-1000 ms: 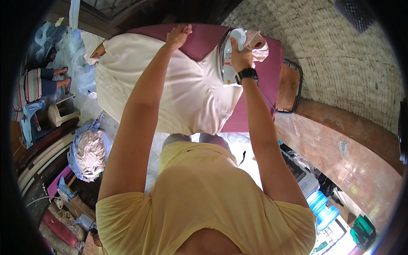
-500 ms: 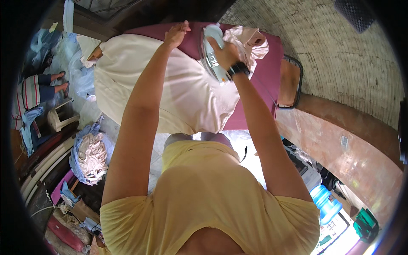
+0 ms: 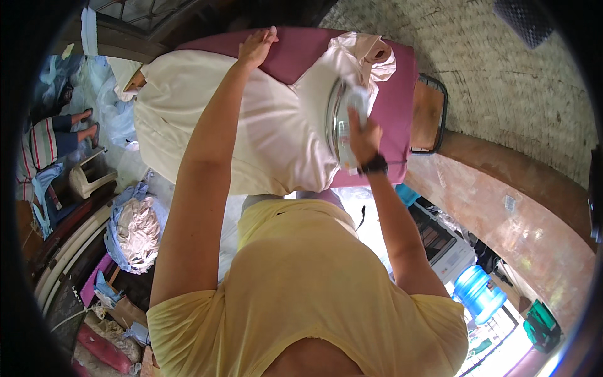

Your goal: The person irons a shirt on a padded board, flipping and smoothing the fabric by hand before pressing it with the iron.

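A cream garment [image 3: 207,119] lies spread over a maroon-covered ironing board [image 3: 298,47]. Its gathered, bunched end [image 3: 361,53] sits at the upper right of the board. My right hand [image 3: 366,139] is wrapped round the handle of a pale clothes iron [image 3: 343,135], slightly blurred by motion. The iron is over the right part of the garment, close to its near right edge. At the board's far side, my left hand [image 3: 257,49] is by the garment's edge, its fingers stretched out and partly apart, with nothing visible in them.
Left of the board are another person's legs [image 3: 78,125], a beige stool [image 3: 88,176] and a bundle of cream cloth [image 3: 139,232]. A metal-framed rack end [image 3: 430,113] juts out at right, before a woven wall [image 3: 490,94]. Lower right stands a blue water bottle [image 3: 480,292].
My right hand has drawn the iron toward me and a little to the right, from the far edge to the near right part of the garment. My left hand stays nearly in place.
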`<state>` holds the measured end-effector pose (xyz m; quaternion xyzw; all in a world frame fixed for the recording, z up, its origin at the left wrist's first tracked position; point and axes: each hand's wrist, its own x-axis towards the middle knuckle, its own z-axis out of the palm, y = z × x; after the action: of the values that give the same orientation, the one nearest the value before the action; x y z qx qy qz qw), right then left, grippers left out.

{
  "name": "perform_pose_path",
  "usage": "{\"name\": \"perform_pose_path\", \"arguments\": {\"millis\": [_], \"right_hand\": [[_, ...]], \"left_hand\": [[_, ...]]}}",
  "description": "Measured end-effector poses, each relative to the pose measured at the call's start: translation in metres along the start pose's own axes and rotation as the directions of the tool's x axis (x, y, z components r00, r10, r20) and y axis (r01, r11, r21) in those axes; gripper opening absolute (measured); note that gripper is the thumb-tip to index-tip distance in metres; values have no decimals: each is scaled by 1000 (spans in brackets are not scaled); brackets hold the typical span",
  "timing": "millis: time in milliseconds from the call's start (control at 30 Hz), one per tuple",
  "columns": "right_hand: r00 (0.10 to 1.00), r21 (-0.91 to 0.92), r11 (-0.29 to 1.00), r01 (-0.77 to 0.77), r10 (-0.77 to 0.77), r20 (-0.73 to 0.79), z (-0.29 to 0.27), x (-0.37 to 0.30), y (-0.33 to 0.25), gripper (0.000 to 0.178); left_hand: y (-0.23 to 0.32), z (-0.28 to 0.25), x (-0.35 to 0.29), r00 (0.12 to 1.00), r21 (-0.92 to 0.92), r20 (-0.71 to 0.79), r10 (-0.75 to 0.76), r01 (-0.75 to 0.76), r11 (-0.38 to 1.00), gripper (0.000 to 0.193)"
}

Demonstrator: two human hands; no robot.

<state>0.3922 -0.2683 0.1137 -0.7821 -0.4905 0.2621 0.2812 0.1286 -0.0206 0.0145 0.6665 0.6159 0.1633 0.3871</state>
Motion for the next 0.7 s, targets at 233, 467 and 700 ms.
{"name": "perform_pose_path", "arguments": {"millis": [233,467,700], "right_hand": [[995,-155,984,-90,84,-45,35,108,-37,67],[918,7,996,89,-85,388,-16,-37,32,42],[908,70,948,311,-318,274,40,50,-58,49]], "left_hand": [[-9,-3,6,1000,10,8,-22,22,1000,74],[5,-6,-6,1000,70,-5,-2,2,998,72],[3,-8,-4,999,-92,27,-20,22,995,70]]}}
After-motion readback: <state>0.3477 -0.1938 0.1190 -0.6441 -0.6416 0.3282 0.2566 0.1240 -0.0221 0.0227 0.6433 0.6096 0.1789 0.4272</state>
